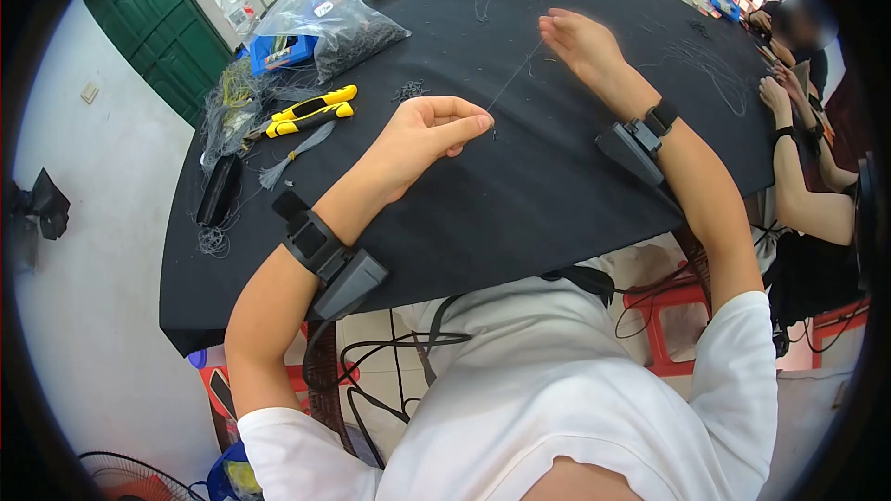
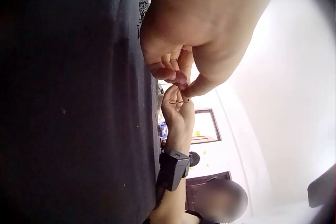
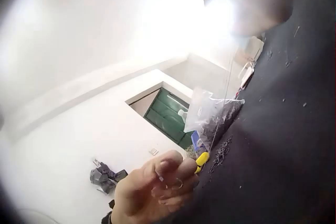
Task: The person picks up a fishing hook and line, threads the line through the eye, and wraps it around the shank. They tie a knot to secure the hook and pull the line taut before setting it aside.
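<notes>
A thin thread [image 1: 516, 80] runs in a straight line between the two hands over the black-covered table. My left hand [image 1: 422, 139] pinches its near end between thumb and index finger, and a tiny dark piece [image 1: 495, 136] hangs just under those fingertips. Farther forward and to the right, my right hand [image 1: 587, 48] is raised, with the thread's other end at its fingertips. In the left wrist view the right hand [image 2: 178, 111] shows beyond the left fingertips, its fingers bent. Glare washes out part of the right hand [image 3: 252, 3] in the right wrist view.
Left of my left hand lie yellow-black hand tools [image 1: 311, 111], a tied grey thread bundle [image 1: 295, 156], a black case [image 1: 220, 190] and tangled thread [image 1: 232, 111]. Behind are small dark pieces [image 1: 408, 90] and a clear bag [image 1: 339, 32]. Another person's arms [image 1: 789, 139] rest at the right edge.
</notes>
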`<action>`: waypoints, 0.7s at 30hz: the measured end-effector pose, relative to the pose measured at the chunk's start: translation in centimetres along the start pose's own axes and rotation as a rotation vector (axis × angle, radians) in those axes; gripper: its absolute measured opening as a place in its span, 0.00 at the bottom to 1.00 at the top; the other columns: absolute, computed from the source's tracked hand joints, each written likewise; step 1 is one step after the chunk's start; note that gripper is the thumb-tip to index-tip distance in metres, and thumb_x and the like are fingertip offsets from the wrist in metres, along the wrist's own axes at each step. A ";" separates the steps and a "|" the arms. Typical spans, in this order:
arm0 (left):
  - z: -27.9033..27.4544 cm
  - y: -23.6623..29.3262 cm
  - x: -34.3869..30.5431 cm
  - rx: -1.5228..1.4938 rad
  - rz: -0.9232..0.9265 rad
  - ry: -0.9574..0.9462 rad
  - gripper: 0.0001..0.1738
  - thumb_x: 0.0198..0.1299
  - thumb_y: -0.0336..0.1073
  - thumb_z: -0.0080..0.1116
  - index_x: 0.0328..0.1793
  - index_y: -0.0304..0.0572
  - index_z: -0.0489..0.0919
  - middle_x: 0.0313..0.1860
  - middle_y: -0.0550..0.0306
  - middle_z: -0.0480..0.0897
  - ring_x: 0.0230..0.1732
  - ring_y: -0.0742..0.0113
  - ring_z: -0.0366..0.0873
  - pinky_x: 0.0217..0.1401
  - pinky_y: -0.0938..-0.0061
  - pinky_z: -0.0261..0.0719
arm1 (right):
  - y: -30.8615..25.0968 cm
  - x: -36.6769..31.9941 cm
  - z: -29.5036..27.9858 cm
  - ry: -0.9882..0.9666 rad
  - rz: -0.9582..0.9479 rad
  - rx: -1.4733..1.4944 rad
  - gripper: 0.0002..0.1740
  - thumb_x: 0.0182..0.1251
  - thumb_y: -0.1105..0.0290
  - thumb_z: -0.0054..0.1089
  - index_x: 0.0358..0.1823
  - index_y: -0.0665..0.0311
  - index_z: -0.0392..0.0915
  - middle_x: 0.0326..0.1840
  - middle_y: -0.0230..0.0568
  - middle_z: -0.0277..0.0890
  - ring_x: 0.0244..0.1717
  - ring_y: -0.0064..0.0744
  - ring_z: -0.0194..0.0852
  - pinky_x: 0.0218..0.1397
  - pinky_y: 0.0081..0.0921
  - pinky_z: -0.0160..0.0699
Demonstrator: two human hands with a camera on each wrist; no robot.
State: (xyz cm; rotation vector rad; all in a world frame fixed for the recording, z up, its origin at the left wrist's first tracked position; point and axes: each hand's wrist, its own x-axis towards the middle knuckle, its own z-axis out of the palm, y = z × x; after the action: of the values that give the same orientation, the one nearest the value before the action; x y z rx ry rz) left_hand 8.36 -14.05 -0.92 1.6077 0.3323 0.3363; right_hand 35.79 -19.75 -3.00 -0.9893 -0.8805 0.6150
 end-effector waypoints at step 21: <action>-1.5 0.5 0.3 -0.142 0.152 0.136 0.11 0.57 0.35 0.59 0.43 0.35 0.79 0.26 0.68 0.74 0.26 0.84 0.64 0.27 0.89 0.59 | -4.2 -7.0 9.1 -0.620 0.058 -0.224 0.20 0.59 0.74 0.40 0.54 0.64 0.64 0.22 0.29 0.65 0.18 0.11 0.48 0.20 0.11 0.44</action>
State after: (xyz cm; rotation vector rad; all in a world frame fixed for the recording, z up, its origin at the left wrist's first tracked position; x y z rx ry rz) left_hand 7.98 -12.61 -0.36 1.4771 0.2842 0.5749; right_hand 24.62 -22.92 0.81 -1.0423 -1.4955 0.9097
